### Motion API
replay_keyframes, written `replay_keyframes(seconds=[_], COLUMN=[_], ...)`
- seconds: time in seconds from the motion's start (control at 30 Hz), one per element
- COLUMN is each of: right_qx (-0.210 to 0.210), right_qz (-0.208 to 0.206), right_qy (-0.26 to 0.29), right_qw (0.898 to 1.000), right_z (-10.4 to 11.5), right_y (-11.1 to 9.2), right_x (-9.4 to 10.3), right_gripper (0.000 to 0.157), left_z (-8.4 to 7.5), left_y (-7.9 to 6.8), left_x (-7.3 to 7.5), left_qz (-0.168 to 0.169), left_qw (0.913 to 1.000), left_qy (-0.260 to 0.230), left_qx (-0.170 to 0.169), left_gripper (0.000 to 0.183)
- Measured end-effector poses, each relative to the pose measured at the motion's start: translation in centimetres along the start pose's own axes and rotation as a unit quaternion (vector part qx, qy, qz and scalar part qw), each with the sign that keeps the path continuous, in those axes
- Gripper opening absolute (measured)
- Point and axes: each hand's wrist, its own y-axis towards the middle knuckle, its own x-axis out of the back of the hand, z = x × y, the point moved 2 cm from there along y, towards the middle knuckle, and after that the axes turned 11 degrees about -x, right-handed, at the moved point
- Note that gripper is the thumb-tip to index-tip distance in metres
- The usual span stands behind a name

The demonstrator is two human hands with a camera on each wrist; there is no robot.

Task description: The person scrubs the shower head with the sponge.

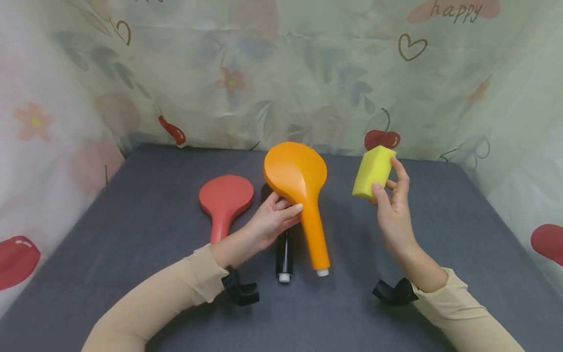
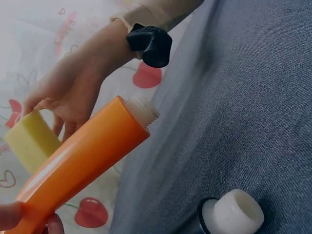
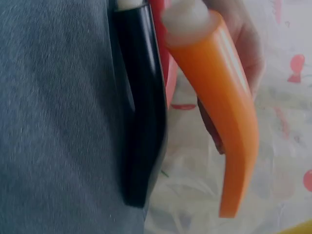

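Observation:
My left hand (image 1: 274, 220) grips an orange shower head (image 1: 295, 168) at its neck, thumb on top, and holds it above the table. The left wrist view shows the white threaded end of the orange handle (image 2: 83, 156). In my right hand (image 1: 396, 215) a yellow sponge block (image 1: 373, 173) is pinched between thumb and fingers, raised to the right of the orange head and apart from it. A black shower head (image 1: 285, 254) lies beneath the orange one, its head mostly hidden by it and my left hand.
A red shower head (image 1: 226, 193) lies left of the black one, its handle partly hidden by my left forearm. The dark grey table (image 1: 343, 313) has a patterned curtain (image 1: 290, 73) behind it and at both sides. Each wrist wears a black mount (image 1: 396, 292).

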Motion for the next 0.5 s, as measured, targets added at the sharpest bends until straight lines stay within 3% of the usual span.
replay_keyframes(seconds=[0.27,0.5], right_qx=[-0.002,-0.016], right_qz=[-0.024,-0.042], right_qy=[0.007,0.012], right_qw=[1.000,0.999], right_z=[-0.2,-0.4], right_y=[0.7,1.1], right_x=[1.1,1.5], right_gripper=[0.056,0.056], left_z=[1.2,2.0], left_y=[1.0,2.0], left_x=[-1.3,-2.7], left_qz=[-0.026,-0.023], left_qw=[0.9989,0.9979], left_qy=[0.011,0.020], left_qx=[0.037,0.057], left_gripper=[0.042,0.044])
